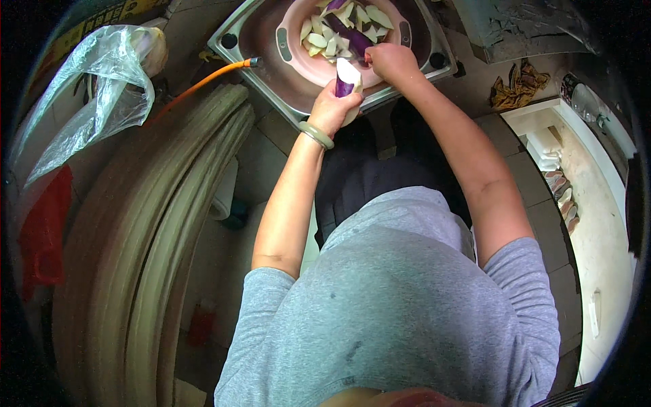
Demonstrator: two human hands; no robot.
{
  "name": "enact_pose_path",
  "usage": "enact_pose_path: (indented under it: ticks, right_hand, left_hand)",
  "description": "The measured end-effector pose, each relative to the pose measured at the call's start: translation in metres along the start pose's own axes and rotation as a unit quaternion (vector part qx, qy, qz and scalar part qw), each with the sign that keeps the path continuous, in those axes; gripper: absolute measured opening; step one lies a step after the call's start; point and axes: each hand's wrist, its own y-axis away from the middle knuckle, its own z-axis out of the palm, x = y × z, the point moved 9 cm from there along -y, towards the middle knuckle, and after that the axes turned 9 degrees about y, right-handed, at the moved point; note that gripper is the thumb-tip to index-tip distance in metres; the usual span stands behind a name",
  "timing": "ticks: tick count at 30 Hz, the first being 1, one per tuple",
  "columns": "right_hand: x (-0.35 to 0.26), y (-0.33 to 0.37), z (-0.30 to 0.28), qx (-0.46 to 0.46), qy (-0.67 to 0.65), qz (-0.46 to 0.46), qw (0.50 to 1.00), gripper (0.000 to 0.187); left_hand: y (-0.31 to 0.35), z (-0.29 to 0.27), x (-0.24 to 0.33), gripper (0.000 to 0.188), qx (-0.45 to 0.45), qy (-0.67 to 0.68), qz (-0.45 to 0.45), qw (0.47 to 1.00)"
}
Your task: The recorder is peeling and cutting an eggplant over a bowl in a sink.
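Plainly, in the head view we see two hands at work near each other but apart. The left hand [330,110] is clamped around a partly cut eggplant [345,83], holding it up at the near edge of a pink basin [308,69], its pale cut face showing above the purple skin. The right hand [395,63] is curled into a fist over the basin's near right side, closed on a small reddish object [367,58]; we cannot tell what it is, since the fingers cover most of it. Inside the basin, we make out pale eggplant pieces [330,45] and an uncut-looking purple eggplant [350,36] lying across them. The basin sits on a rimmed metal surface [269,73].

Around it, an orange hose [205,81] reaches the metal rim from the left, its dark end resting there. Further left we notice a clear plastic bag [112,91], a red bag [46,234] and long, pale ribbed panels [180,197], which take up much of that side. To the right, a crumpled brown-and-yellow cloth [521,85] lies on the floor [532,175] near a white-edged shelf [600,183]. As for what stands in the way, the left hand hides the eggplant's lower part, the right hand covers some of the basin's rim, and the grey shirt [400,285] blocks the floor below.
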Motion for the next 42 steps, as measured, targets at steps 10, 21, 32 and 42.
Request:
enact_pose_path:
  ticks: [10, 21, 32, 42]
  right_hand:
    - [0.025, 0.017, 0.006, 0.023, -0.128, 0.064, 0.989, 0.015]
    - [-0.055, 0.061, -0.058, 0.180, -0.081, -0.058, 0.979, 0.005]
    - [-0.003, 0.018, 0.006, 0.027, -0.047, 0.006, 0.999, 0.017]
    - [0.038, 0.020, 0.009, -0.009, -0.117, 0.077, 0.990, 0.017]
  left_hand:
    - [-0.013, -0.023, -0.024, 0.049, 0.010, 0.255, -0.041, 0.966]
    - [-0.009, -0.009, 0.001, 0.038, 0.090, 0.326, 0.113, 0.934]
    - [-0.008, -0.005, -0.017, 0.045, 0.105, 0.290, 0.072, 0.949]
    - [-0.006, 0.012, -0.001, 0.035, -0.042, 0.205, 0.027, 0.978]
